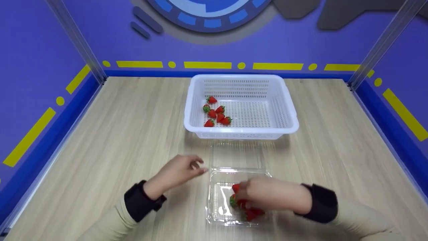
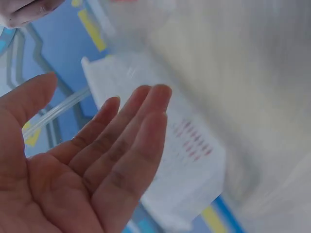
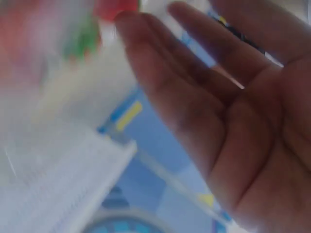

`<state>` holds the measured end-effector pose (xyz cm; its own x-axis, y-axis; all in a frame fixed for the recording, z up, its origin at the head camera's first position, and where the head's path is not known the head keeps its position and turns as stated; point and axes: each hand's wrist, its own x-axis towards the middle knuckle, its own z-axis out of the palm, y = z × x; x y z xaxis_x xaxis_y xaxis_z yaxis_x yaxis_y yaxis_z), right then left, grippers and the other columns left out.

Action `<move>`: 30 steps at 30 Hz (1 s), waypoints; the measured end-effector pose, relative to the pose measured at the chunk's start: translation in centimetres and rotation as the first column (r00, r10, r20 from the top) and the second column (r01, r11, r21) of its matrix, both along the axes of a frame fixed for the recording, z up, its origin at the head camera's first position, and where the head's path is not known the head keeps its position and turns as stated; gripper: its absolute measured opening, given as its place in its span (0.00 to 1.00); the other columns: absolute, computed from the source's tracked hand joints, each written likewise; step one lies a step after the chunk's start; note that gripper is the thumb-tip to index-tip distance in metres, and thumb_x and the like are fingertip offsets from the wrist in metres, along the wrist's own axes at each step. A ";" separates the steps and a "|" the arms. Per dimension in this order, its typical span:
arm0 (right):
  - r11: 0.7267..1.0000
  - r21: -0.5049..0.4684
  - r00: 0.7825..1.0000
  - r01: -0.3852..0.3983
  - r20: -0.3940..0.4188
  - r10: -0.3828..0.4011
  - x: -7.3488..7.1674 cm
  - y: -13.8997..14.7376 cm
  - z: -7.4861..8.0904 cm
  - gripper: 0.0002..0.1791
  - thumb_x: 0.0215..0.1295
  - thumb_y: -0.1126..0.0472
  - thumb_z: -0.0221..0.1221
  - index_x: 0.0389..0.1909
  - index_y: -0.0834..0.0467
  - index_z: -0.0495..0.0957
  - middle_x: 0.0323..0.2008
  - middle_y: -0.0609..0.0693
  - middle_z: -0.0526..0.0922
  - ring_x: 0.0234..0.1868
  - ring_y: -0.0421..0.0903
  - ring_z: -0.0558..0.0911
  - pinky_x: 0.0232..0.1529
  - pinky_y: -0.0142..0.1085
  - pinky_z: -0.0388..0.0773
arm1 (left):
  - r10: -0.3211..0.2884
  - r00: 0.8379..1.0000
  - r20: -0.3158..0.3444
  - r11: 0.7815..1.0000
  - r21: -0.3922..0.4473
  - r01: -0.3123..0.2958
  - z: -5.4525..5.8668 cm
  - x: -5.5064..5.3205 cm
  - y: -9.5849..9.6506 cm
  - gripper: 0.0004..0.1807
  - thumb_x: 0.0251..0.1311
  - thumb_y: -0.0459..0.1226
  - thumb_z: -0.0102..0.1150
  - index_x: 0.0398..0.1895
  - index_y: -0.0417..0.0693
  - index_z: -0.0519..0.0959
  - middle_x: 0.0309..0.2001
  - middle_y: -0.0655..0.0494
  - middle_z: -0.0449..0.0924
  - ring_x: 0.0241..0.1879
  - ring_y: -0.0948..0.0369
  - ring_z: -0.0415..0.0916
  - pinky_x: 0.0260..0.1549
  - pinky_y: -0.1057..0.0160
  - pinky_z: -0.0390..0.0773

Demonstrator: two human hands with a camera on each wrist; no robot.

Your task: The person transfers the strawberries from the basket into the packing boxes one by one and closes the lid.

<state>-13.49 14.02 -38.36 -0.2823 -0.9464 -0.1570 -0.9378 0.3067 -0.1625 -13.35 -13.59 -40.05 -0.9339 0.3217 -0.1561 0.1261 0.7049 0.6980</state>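
My right hand (image 1: 264, 194) is inside a clear plastic clamshell box (image 1: 217, 214), its fingertips at a strawberry (image 3: 116, 7) that it appears to pinch; blur and the hand itself partly hide this grip. Around those fingers lie several more strawberries (image 1: 254, 214), red with green leaves, in the right part of the box. My left hand (image 1: 177, 172) hovers just left of the box and holds nothing. In the left wrist view its fingers are nearly straight, with the thumb well apart.
Behind the box stands a white perforated basket (image 1: 240, 130), with several strawberries (image 1: 220, 117) in its left part. The box's clear lid (image 1: 237, 155) lies folded back toward the basket. Blue panels (image 1: 214, 50) wall the wooden table (image 1: 133, 117) at the back and sides.
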 end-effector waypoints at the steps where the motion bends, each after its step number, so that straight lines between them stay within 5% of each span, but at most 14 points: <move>1: 0.999 -0.023 1.000 0.024 0.018 -0.024 -0.7 0.0 0.8 0.08 0.62 0.62 0.68 0.42 0.54 0.85 0.35 0.46 0.86 0.33 0.39 0.83 0.34 0.25 0.81 | 0.012 0.999 -0.031 1.000 -0.009 -0.012 0.8 -0.5 -0.1 0.21 0.67 0.43 0.65 0.54 0.35 0.81 0.47 0.41 0.87 0.46 0.49 0.85 0.49 0.50 0.87; 5: 0.982 -0.172 0.996 0.076 0.062 -0.067 -4.7 -0.2 3.8 0.10 0.67 0.63 0.64 0.47 0.59 0.85 0.42 0.53 0.89 0.42 0.47 0.89 0.45 0.34 0.88 | 0.050 0.990 -0.134 0.998 -0.025 -0.054 4.1 -3.1 -0.6 0.24 0.69 0.43 0.63 0.61 0.36 0.77 0.58 0.39 0.83 0.57 0.45 0.82 0.59 0.46 0.83; 9: 0.954 -0.265 0.989 0.142 0.071 -0.127 -9.3 -1.1 6.7 0.10 0.67 0.65 0.64 0.46 0.64 0.85 0.43 0.57 0.90 0.44 0.52 0.89 0.48 0.44 0.88 | 0.101 0.982 -0.158 0.993 -0.042 -0.109 6.5 -6.4 -1.4 0.29 0.71 0.43 0.61 0.69 0.36 0.72 0.67 0.38 0.77 0.65 0.42 0.76 0.66 0.44 0.78; 13: 0.938 -0.266 0.974 0.223 0.086 -0.207 -13.8 -2.2 9.1 0.09 0.66 0.67 0.65 0.45 0.66 0.85 0.42 0.61 0.90 0.43 0.56 0.88 0.49 0.49 0.87 | 0.156 0.981 -0.116 0.986 -0.040 -0.161 7.4 -10.3 -2.2 0.32 0.72 0.42 0.59 0.72 0.33 0.67 0.68 0.33 0.74 0.67 0.40 0.75 0.67 0.45 0.78; 17: 0.918 -0.238 0.948 0.318 0.089 -0.306 -17.5 -3.3 10.4 0.09 0.65 0.69 0.66 0.45 0.67 0.86 0.43 0.62 0.90 0.43 0.56 0.88 0.50 0.50 0.87 | 0.204 0.978 -0.047 0.975 -0.083 -0.207 7.0 -14.0 -2.7 0.34 0.72 0.42 0.58 0.74 0.31 0.64 0.68 0.31 0.73 0.68 0.41 0.74 0.67 0.47 0.78; 23: 0.864 -0.223 0.893 0.451 0.098 -0.440 -22.4 -4.2 9.1 0.11 0.65 0.68 0.67 0.47 0.67 0.86 0.43 0.64 0.89 0.44 0.58 0.86 0.51 0.50 0.85 | 0.247 0.969 -0.013 0.954 -0.169 -0.246 5.5 -17.3 -2.9 0.30 0.68 0.39 0.63 0.66 0.26 0.72 0.61 0.31 0.80 0.58 0.44 0.80 0.62 0.51 0.81; 27: 0.837 -0.163 0.852 0.522 0.149 -0.502 -25.3 -4.8 5.7 0.13 0.62 0.67 0.69 0.47 0.68 0.85 0.44 0.66 0.88 0.44 0.59 0.85 0.51 0.50 0.84 | 0.300 0.954 0.009 0.938 -0.185 -0.293 4.2 -18.2 -2.9 0.22 0.65 0.38 0.66 0.53 0.26 0.79 0.36 0.43 0.81 0.32 0.56 0.76 0.35 0.63 0.81; 30: 0.828 -0.085 0.826 0.554 0.181 -0.534 -26.6 -5.1 3.2 0.15 0.61 0.66 0.71 0.47 0.69 0.85 0.45 0.66 0.88 0.47 0.60 0.85 0.53 0.50 0.84 | 0.352 0.935 0.042 0.926 -0.159 -0.342 3.4 -18.9 -2.9 0.17 0.65 0.35 0.67 0.46 0.27 0.79 0.29 0.50 0.74 0.21 0.63 0.69 0.22 0.70 0.74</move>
<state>-40.12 8.88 -35.16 -0.7413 -0.6596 -0.1244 -0.5874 0.7272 -0.3552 -32.21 -16.54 -36.65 -0.9682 -0.0520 -0.2447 -0.1894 0.7911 0.5816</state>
